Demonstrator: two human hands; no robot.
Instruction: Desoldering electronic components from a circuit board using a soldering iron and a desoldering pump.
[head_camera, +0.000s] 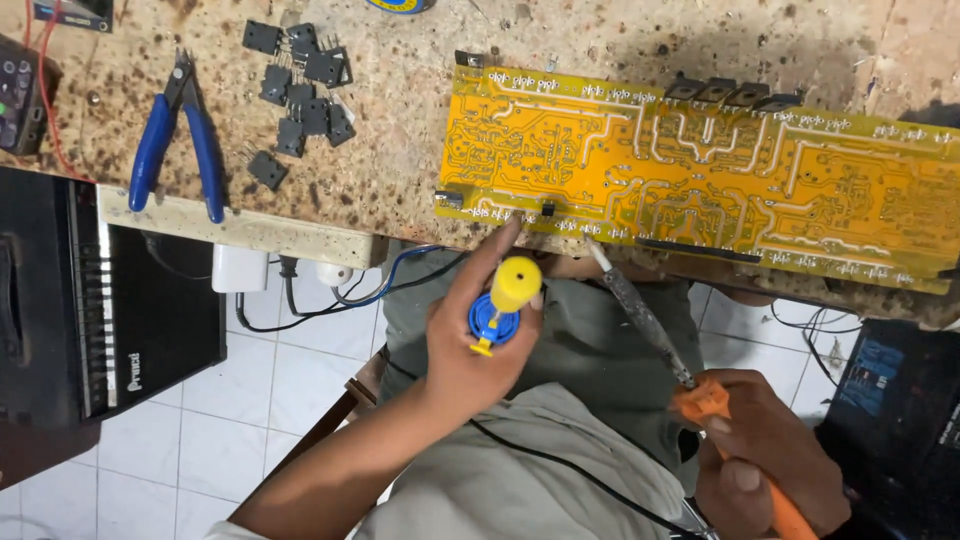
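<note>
Left hand: my left hand (470, 345) is wrapped tight around a desoldering pump (505, 305) — blue barrel, yellow plunger knob — with my forefinger stretched up to the near edge of the board.
Right hand: my right hand (765, 460) grips the orange handle of a soldering iron (650, 325); its grey shaft slants up and left, the tip at the board's near edge, just right of the pump.
Circuit board: the yellow circuit board (700, 185) lies copper side up along the near edge of the workbench (400, 150), slightly skewed, a row of black transistor bodies poking out past its far edge.
Loose parts: a cluster of black transistors (300, 95) lies scattered on the bench, well left of the board, in no tray or box.
Cutters: blue-handled side cutters (175, 140) lie left of that cluster, handles toward me.
Labels: a black amplifier case (100, 300) with pale lettering on its side stands below the bench at left.
In the way: cables (340, 290) hang under the bench edge — the iron's black cord crosses my lap.
</note>
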